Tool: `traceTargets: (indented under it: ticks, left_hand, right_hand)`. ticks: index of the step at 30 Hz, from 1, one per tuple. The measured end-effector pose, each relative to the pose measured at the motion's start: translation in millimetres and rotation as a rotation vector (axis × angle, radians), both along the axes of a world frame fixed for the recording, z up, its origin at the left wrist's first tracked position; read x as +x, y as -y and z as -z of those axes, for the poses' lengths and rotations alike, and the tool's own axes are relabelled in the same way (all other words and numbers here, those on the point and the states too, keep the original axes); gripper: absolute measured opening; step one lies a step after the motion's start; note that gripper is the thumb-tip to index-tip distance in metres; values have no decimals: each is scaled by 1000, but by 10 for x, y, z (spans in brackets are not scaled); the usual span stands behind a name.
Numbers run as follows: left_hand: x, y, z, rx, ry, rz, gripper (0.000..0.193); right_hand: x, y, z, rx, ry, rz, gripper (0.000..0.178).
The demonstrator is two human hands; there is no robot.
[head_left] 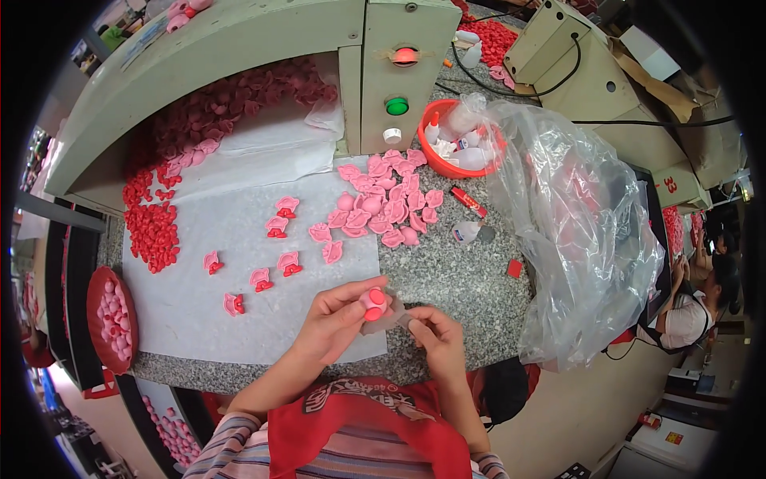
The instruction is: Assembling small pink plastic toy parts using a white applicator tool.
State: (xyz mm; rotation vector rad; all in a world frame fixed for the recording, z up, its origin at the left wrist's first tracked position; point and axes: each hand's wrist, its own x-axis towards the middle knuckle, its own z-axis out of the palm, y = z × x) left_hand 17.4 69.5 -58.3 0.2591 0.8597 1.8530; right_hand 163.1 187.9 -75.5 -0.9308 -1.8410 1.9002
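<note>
My left hand pinches a small pink plastic part with two red ovals between thumb and fingers, just past the near edge of the white sheet. My right hand is closed on a thin greyish scrap that reaches up against the underside of the part; its material is hard to tell. Ahead of my hands, several pink and red joined pieces stand apart on the white sheet. Beyond them lies a loose heap of pink shell-shaped parts.
Small red parts are piled at the left, near a red tray of pink pieces. A pale green machine arches over the back. At right are an orange-red basket of bottles, a small bottle and a clear plastic bag.
</note>
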Motion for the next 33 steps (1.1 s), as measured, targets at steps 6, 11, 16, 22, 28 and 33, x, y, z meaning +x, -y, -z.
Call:
traceTargets:
  ticks: [6,11,16,22,28,33]
  left_hand:
    - [-35,33,-80,253,198,52,46]
    - [19,49,-74,60,103,-34,42]
    - [6,48,-89,39,102,-13,41]
    - [-21,57,-72,-48,93,36,42]
    - [-41,130,-24,-148,21,55,41]
    - [-95,166,-78,-223,-79,117,40]
  right_hand:
    - [12,36,-134,-293,-208,-26,12]
    - [3,64,-264,-43,-208,-54,12]
    - [18,116,-215,139,-182,-29,10]
    - [29,223,-81,75,-218,57,11]
    - [24,236,-76,348,-201,89,12]
    - [12,147,-143,759,-231,49,14]
